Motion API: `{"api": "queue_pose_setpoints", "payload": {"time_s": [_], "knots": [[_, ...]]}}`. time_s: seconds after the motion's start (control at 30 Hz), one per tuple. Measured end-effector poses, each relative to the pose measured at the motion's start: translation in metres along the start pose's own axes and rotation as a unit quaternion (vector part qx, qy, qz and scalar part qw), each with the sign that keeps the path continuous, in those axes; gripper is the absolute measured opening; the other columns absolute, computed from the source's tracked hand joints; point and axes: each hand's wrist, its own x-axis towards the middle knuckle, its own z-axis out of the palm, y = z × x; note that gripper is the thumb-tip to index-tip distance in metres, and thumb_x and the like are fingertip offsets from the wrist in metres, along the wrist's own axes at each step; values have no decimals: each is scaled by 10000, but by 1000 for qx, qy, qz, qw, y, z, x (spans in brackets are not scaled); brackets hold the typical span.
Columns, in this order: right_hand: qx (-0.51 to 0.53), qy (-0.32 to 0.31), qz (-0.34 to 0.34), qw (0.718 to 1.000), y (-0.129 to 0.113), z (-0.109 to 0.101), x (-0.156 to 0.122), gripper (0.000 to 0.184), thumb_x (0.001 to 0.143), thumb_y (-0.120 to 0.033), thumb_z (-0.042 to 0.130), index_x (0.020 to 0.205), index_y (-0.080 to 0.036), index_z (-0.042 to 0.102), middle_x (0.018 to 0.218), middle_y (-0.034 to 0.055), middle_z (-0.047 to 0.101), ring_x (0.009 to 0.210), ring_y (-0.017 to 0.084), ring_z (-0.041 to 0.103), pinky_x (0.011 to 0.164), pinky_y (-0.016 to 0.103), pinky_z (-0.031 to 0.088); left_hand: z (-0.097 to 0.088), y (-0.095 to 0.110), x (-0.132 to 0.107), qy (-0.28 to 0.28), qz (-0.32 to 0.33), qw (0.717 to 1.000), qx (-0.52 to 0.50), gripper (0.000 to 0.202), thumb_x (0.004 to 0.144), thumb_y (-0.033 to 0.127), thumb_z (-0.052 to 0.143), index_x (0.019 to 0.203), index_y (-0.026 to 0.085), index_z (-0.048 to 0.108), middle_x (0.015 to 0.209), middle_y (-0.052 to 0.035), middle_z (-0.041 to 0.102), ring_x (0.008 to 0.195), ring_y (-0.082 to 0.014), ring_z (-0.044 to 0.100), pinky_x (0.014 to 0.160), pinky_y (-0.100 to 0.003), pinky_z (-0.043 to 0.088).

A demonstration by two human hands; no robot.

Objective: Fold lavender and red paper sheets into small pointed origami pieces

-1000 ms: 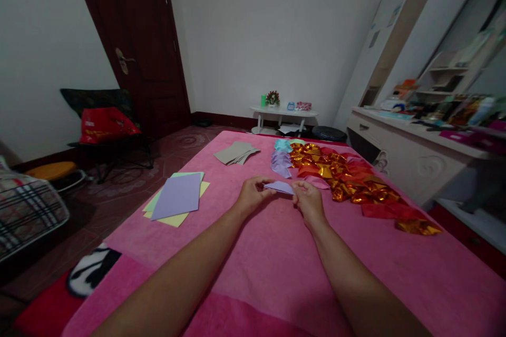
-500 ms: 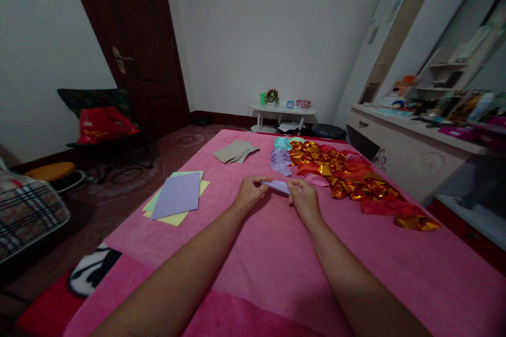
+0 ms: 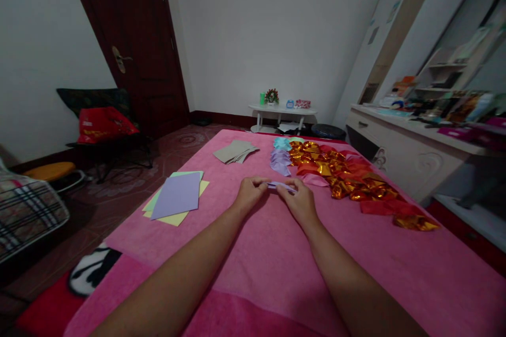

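Between my fingers [image 3: 259, 183], one folded lavender paper [image 3: 273, 185]; left of them, two paper piles [image 3: 177, 194]; well beyond them, one flower arrangement [image 3: 272, 96], one green canister [image 3: 262, 98].

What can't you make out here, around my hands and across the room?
All in the head view:
Folded purple paper: the left hand and right hand cover parts, hiding its full shape.
Yellow sheet and green sheet: mostly covered by the flat purple sheet.
Plaid item: cut off by the left edge.
Lettering on the red bag: too small and blurred to read.
Small items on the dresser: many too blurred to name.
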Motion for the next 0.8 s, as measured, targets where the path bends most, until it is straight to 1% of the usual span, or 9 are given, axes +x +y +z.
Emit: {"api": "queue_pose_setpoints", "payload": {"time_s": [0.03, 0.1, 0.2, 0.33, 0.4, 0.5, 0.6, 0.67, 0.8], "knots": [[-38, 2, -27, 999, -1, 1, -1, 262, 697, -429, 657, 823, -201, 629, 752, 24, 668, 671, 173, 602, 610, 257, 437, 0, -1, 0, 0, 1, 1000, 9, 268, 713, 110, 555, 902, 90, 744, 716, -55, 718, 592, -128, 598, 576, -224, 451], [-106, 0, -67, 992, -2, 2, 0, 198, 706, -369, 639, 808, -200, 629, 809, 38, 667, 732, 185, 602, 665, 274, 447, 1, -2, 1, -2, 6, 1000, 30, 263, 726, 119, 551, 905, 94, 743, 688, -43, 708, 588, -129, 594, 572, -223, 446], [-142, 2, -67, 988, 2, 2, 2, 123, 713, -274, 589, 794, -194, 634, 815, 45, 667, 757, 189, 602, 704, 284, 455, 2, -4, 1, -6, 18, 997, 69, 249, 731, 123, 551, 885, 111, 746, 656, -24, 692, 588, -132, 587, 569, -220, 435], [-146, 13, -60, 987, 7, 2, 3, 155, 728, -208, 516, 805, -194, 650, 822, 48, 678, 769, 191, 609, 724, 288, 458, 2, -5, 0, 11, 34, 990, 140, 237, 759, 192, 568, 916, 139, 737, 702, -29, 696, 616, -142, 586, 589, -227, 420], [-148, 15, -62, 987, 8, 1, 3, 168, 735, -201, 502, 797, -197, 659, 814, 45, 681, 760, 189, 608, 719, 284, 456, 1, -3, -3, 31, 40, 981, 187, 248, 776, 270, 582, 935, 147, 726, 739, -48, 698, 646, -157, 588, 607, -237, 404], [-152, 14, -66, 986, 8, 2, 2, 175, 737, -204, 508, 803, -202, 670, 818, 42, 686, 753, 188, 609, 704, 276, 451, 1, 4, -9, 52, 42, 956, 286, 253, 802, 358, 562, 850, 169, 722, 749, -76, 693, 691, -187, 594, 625, -254, 371], [-167, 21, -55, 984, 8, 1, 2, 189, 776, -245, 504, 863, -199, 665, 799, 49, 692, 708, 188, 612, 659, 272, 439, 2, 11, -14, 45, 40, 929, 365, 282, 838, 359, 501, 776, 189, 717, 737, -93, 694, 715, -206, 609, 631, -263, 351], [-193, 20, -45, 980, 7, 1, 2, 198, 812, -290, 497, 876, -200, 661, 771, 53, 692, 666, 185, 608, 630, 269, 422, 3, 13, -16, 34, 38, 919, 392, 303, 848, 352, 478, 761, 187, 717, 747, -108, 699, 726, -219, 617, 633, -271, 349], [-231, 5, -43, 972, 5, -1, 2, 210, 840, -314, 490, 749, -210, 649, 686, 52, 675, 622, 183, 595, 601, 267, 382, 4, 15, -17, 24, 35, 902, 429, 381, 877, 404, 426, 790, 178, 721, 785, -129, 705, 740, -235, 625, 642, -283, 357]]}}
